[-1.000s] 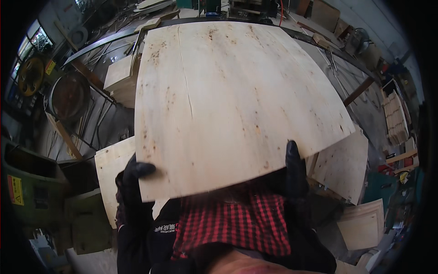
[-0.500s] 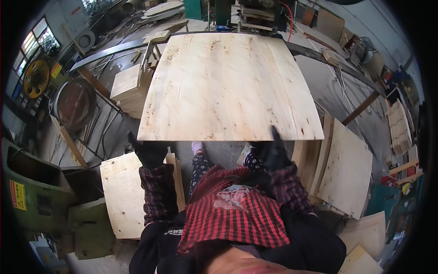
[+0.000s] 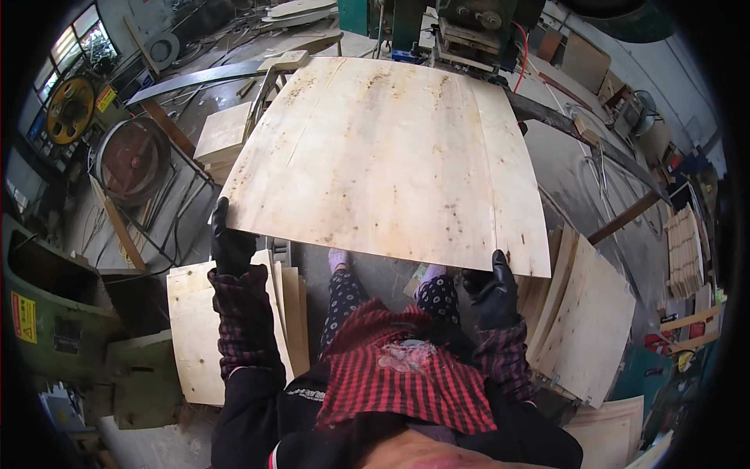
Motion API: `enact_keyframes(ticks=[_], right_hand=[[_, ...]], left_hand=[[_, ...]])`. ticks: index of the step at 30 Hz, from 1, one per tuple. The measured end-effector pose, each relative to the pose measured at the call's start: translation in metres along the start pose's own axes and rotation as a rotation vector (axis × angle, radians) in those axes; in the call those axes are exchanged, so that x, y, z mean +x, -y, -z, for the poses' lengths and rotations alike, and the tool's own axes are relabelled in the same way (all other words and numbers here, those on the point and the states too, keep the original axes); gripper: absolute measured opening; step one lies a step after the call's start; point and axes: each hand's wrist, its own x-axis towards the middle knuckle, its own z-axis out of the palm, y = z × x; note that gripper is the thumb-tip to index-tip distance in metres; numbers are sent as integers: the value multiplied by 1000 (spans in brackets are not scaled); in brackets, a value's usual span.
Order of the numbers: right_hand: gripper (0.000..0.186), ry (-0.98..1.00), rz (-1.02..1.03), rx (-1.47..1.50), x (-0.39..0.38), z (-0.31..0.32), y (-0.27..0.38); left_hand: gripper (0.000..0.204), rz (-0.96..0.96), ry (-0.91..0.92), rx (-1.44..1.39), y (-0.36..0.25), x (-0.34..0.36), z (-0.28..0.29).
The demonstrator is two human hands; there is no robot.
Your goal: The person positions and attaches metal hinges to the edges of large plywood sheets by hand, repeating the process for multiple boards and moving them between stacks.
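Observation:
A large pale plywood sheet (image 3: 383, 156) with brown knots and streaks spreads out in front of me, tilted so its near right corner lies closer to me than the left. My left hand (image 3: 233, 244), in a black glove, grips the near left corner, thumb on top. On the near edge toward the right corner, my right hand (image 3: 494, 293), also black-gloved, clasps the sheet with its thumb above and its fingers tucked below. The fingers under the sheet are partly hidden.
Stacked boards stand left (image 3: 195, 328) and right (image 3: 590, 313) of my legs. A metal frame rail (image 3: 203, 78) runs behind the sheet. At the left are a green machine (image 3: 62, 313) and a round reddish wheel (image 3: 133, 160). Another machine (image 3: 473, 31) stands beyond the sheet.
The sheet has turned, its left side swinging outward and its right corner coming nearer to me. My left hand has moved left and up, closing on the corner; my right hand has come lower.

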Motion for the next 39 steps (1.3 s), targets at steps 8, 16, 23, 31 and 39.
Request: enact_keyframes(ticks=[8,16,23,31,39], right_hand=[[38,62,-5,314,22,-6,-13],[37,63,-20,318,25,0,-14],[40,14,-1,335,24,-6,-8],[42,138,59,236,28,11,-12],[38,25,200,357,21,121,27]], left_hand=[[45,-237,-5,253,7,24,44],[47,-435,2,651,3,20,62],[53,-399,83,615,-12,10,7],[49,-7,40,530,-39,47,83],[55,38,120,436,32,-39,-49]])
